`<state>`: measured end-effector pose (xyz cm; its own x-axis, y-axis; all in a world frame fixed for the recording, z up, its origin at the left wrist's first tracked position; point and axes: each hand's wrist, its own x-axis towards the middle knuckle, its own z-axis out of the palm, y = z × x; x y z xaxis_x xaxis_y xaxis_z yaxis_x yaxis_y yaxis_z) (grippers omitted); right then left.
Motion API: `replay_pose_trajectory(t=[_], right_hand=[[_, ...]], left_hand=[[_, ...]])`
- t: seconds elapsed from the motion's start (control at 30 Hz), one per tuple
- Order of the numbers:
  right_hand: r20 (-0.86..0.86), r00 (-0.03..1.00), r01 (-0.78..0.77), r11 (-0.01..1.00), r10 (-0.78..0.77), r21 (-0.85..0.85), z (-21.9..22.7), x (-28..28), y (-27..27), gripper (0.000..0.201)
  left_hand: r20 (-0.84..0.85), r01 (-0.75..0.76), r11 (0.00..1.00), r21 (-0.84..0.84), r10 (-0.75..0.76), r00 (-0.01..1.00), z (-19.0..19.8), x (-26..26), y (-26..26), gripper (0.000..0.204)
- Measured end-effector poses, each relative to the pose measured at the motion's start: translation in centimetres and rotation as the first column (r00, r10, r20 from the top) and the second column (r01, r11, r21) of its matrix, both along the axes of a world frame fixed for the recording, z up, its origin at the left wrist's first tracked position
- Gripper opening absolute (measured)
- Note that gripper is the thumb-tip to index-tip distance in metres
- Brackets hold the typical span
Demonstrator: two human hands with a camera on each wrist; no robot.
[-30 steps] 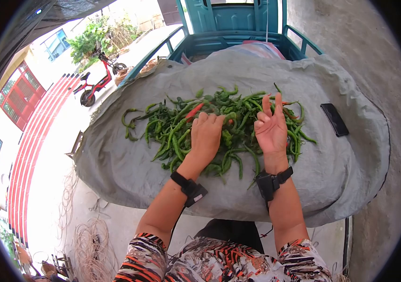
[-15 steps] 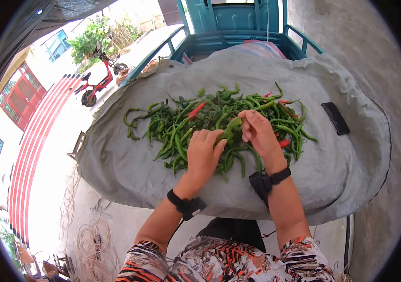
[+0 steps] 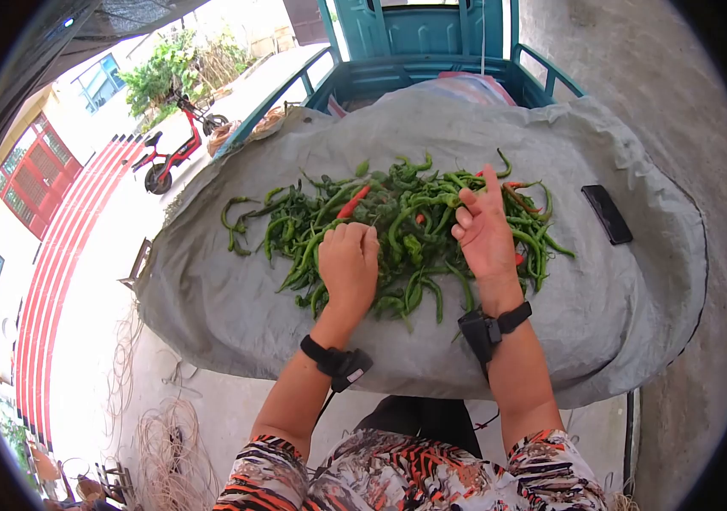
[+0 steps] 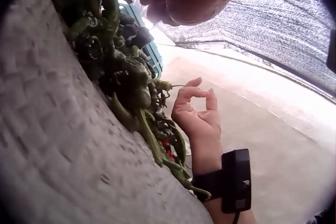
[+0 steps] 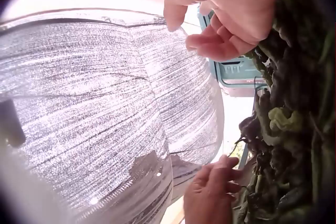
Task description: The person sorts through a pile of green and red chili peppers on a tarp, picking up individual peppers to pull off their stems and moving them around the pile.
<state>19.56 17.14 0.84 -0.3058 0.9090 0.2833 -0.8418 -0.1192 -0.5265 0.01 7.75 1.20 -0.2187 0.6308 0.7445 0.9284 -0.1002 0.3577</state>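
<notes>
A heap of green chili peppers (image 3: 414,247) with a few red chilies (image 3: 353,202) lies on a grey cloth (image 3: 235,319). Over the heap's left front my left hand (image 3: 350,268) has its back up and its fingers bent down. In the right wrist view the left hand (image 5: 210,195) has its fingertips right at a thin dark stem; I cannot tell whether it holds a pepper. My right hand (image 3: 487,238) is raised above the heap's right side, palm up, one finger extended and others loosely bent. Nothing shows between the right hand's fingers (image 5: 223,45) in its wrist view.
A black phone (image 3: 606,215) lies on the cloth at the right. Behind stands a teal cargo bed (image 3: 427,34) with side rails. A red scooter (image 3: 178,152) is parked at the far left. Tangled cord (image 3: 172,443) lies on the ground at lower left.
Half a second ago both hands met at a green pepper, the right pinching its end. Now they are apart: the left has moved left, the right has turned palm up with its fingers loosened.
</notes>
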Motion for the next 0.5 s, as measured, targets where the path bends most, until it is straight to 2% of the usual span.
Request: replay_pose_trajectory(t=[0.07,0.1,0.17,0.23,0.3,0.33,0.43,0.47,0.5], right_hand=[[0.154,0.988,-0.046,0.992,0.028,0.119,-0.2,-0.1,0.1,0.054],[0.282,0.959,-0.069,0.979,0.012,0.191,-0.1,-0.3,-0.2,0.051],[0.515,0.856,-0.141,0.934,-0.051,0.327,0.5,-0.9,-1.2,0.045],[0.64,0.759,-0.165,0.914,-0.122,0.371,0.9,-1.7,-2.3,0.035],[0.727,0.657,-0.204,0.881,-0.201,0.427,0.3,-2.2,-2.3,0.031],[0.736,0.649,-0.143,0.919,-0.193,0.368,0.5,-2.3,-2.4,0.025],[0.7,0.661,-0.032,0.923,-0.268,0.384,0.1,-2.0,-1.8,0.023],[0.7,0.67,-0.062,0.921,-0.246,0.384,0.1,-1.9,-1.7,0.024],[0.718,0.627,-0.09,0.887,-0.302,0.453,-0.1,-2.0,-1.7,0.027]], left_hand=[[0.048,0.045,0.998,0.048,-0.047,0.998,0.7,0.7,-0.7,0.008],[0.061,0.078,0.994,0.07,-0.082,0.995,1.0,1.1,-0.9,0.008],[0.074,0.133,0.987,0.089,-0.139,0.987,1.2,2.0,-1.0,0.007],[0.077,0.178,0.981,0.079,-0.184,0.98,1.1,3.0,-1.0,0.007],[0.059,0.219,0.971,0.092,-0.225,0.973,1.0,3.3,-1.1,0.005],[0.06,0.244,0.965,0.091,-0.25,0.966,0.9,3.3,-1.2,0.005],[0.085,0.252,0.962,0.105,-0.261,0.962,0.3,3.1,-1.3,0.011],[0.095,0.243,0.964,0.111,-0.253,0.963,-0.1,2.8,-1.3,0.015],[0.101,0.196,0.976,0.095,-0.205,0.973,-0.7,2.6,-1.1,0.02]])
